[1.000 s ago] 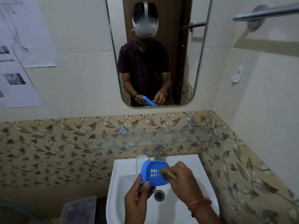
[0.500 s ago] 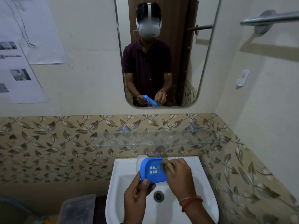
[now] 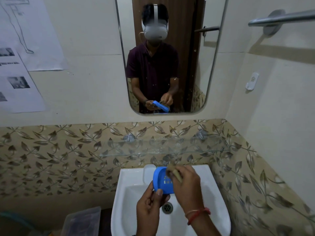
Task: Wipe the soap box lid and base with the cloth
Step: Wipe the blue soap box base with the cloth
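My left hand (image 3: 150, 206) pinches the slotted blue plastic soap-box base (image 3: 161, 183) just beyond its thumb, while my right hand (image 3: 186, 186), clutching what seems a brownish cloth (image 3: 171, 168), has rubbed up to the far rim, so wiping goes on

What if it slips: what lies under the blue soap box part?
The white sink and drain. The left hand grips the blue part from below; it and the right hand hide some basin.
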`<state>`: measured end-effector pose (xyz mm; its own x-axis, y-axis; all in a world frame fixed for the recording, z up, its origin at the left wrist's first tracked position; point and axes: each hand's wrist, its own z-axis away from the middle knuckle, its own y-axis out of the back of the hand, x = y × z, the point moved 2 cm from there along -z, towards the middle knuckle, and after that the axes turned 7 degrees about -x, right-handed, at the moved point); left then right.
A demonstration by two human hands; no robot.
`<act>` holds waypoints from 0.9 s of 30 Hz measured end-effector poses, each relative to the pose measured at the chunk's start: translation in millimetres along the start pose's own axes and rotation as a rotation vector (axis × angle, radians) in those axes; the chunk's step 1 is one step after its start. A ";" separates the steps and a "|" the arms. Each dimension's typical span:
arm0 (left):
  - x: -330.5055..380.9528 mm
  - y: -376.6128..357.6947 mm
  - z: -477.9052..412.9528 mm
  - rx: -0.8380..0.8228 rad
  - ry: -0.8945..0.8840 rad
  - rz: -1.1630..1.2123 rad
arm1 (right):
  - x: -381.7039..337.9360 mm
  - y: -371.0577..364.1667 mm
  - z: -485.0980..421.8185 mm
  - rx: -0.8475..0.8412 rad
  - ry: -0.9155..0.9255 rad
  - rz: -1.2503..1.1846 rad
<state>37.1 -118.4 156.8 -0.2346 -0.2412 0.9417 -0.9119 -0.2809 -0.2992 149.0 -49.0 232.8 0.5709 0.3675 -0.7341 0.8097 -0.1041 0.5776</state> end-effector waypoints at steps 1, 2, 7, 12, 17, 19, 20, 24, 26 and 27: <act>0.8 -2.4 1.0 -0.007 -0.004 -0.017 | -6.2 -5.4 4.9 -0.069 0.053 -0.042; 0.8 -2.8 1.8 0.000 -0.007 -0.030 | -9.0 -9.7 11.4 -0.156 0.094 -0.080; -6.0 11.8 7.2 0.117 0.043 0.034 | 20.5 -2.9 18.2 -0.337 0.004 0.055; -6.3 1.8 12.1 0.085 0.070 0.039 | 14.4 13.3 1.5 -0.091 -0.062 0.047; 0.6 -4.2 10.1 0.011 0.048 -0.018 | -9.5 1.0 21.8 -0.323 0.121 -0.137; 0.8 1.4 10.2 0.030 0.070 0.035 | -2.6 8.1 20.9 -0.444 0.096 -0.094; 0.0 6.0 10.8 0.058 0.082 0.064 | 3.5 13.2 18.7 -0.486 0.088 -0.023; -1.9 11.2 11.9 0.113 0.092 0.102 | 16.4 34.8 5.3 -0.327 -0.020 0.162; -1.3 7.8 11.4 0.122 0.094 0.124 | 13.7 35.1 3.1 -0.194 -0.045 0.171; -1.2 6.2 10.1 0.124 0.091 0.138 | 10.3 31.1 4.3 -0.168 -0.024 0.180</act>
<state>35.2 -129.2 152.2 -0.3894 -0.2017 0.8987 -0.8217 -0.3649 -0.4379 180.6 -52.5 241.7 0.7085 0.3342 -0.6215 0.6621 -0.0100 0.7494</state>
